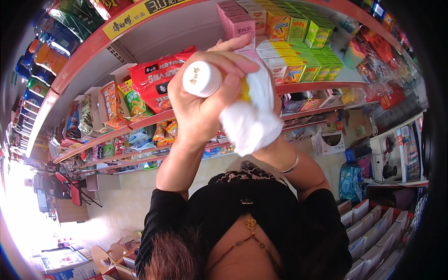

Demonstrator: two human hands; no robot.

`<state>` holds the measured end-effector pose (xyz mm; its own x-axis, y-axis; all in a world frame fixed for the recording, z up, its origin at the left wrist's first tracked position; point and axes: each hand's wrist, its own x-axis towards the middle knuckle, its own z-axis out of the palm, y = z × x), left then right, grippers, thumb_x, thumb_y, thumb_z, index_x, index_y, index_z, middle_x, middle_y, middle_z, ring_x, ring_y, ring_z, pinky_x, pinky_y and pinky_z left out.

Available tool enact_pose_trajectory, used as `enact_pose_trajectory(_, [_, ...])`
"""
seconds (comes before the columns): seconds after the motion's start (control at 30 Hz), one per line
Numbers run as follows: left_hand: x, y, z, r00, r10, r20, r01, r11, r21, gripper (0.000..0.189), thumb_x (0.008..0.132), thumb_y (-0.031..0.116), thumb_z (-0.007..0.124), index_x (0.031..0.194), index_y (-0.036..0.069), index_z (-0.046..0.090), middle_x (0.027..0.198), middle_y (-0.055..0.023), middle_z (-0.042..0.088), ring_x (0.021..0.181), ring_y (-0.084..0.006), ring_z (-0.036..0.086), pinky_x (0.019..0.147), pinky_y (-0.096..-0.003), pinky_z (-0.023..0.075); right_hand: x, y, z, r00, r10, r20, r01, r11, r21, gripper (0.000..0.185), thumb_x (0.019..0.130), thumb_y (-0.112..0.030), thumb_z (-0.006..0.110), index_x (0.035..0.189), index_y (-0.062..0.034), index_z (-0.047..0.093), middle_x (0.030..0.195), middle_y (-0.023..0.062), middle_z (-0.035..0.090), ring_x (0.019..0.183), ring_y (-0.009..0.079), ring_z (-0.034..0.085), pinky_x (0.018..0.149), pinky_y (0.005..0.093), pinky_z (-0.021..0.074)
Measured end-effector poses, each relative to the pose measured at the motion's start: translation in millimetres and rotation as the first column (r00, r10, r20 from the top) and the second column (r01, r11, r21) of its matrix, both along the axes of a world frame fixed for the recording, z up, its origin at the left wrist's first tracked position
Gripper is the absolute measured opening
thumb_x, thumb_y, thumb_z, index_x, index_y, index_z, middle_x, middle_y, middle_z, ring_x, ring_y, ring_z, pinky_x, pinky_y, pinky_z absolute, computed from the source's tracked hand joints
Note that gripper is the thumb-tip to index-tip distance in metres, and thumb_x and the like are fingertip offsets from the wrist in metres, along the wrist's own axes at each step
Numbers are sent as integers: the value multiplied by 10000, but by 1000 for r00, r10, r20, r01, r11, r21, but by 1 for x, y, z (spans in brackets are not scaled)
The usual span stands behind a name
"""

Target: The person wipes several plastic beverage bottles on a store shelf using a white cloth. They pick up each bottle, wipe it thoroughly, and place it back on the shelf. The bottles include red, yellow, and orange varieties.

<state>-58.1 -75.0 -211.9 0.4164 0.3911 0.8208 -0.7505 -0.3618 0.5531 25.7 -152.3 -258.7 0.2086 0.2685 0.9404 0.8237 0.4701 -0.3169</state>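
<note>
My left hand (pixel 196 115) grips a bottle near its white cap (pixel 202 79), which points toward the camera. Part of the bottle's yellow body (pixel 244 89) shows between the fingers. A white cloth (pixel 253 126), blurred, lies against the bottle's side and hangs below it. My right hand (pixel 267 148) is mostly hidden behind this cloth, with its wrist and a silver bangle showing; it appears to hold the cloth. Just behind the hands, a red pack of instant noodles (pixel 150 82) leans on the shelf, and pink drink cartons (pixel 245 33) stand beyond the fingertips.
Red-edged shelves (pixel 315 85) curve across the view. Yellow and green drink cartons (pixel 315 64) are stacked at the upper right, snack packets (pixel 112 105) at the left. Bottled drinks (pixel 50 57) stand at the far left. A red folding chair (pixel 75 192) and a blue backpack (pixel 351 182) are lower down.
</note>
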Motion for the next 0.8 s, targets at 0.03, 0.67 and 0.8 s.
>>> enact_pose_trajectory(0.03, [-3, -1, 1, 1000, 5, 14, -5, 1000, 21, 30, 876, -11, 629, 905, -20, 622, 913, -155, 730, 1058, -313, 683, 1079, -538, 443, 0, -1, -5, 993, 79, -88, -78, 997, 8, 418, 903, -238, 703, 1251, -30, 600, 1170, 161, 657, 1068, 301, 657, 922, 412, 535])
enact_pose_trajectory(0.67, [-11, 5, 0, 900, -426, 95, 436, 878, -195, 102, 855, 98, 596, 882, 2, 576, 881, -154, 634, 914, -299, 626, 895, -456, 505, 49, -33, -66, -516, 269, -813, -815, 136, 563, 389, 1024, -298, 530, 1283, -22, 619, 1169, 142, 702, 1037, 249, 699, 898, 375, 572])
enact_pose_trajectory(0.8, [-5, 14, -4, 974, -192, 120, 222, 907, -358, 87, 896, 90, 569, 897, 4, 580, 933, -147, 633, 974, -310, 613, 922, -449, 485, 34, -37, -63, -479, 436, -762, -640, 421, 643, 540, 1040, -452, 369, 1259, -26, 619, 1163, 162, 700, 1035, 285, 701, 908, 425, 568])
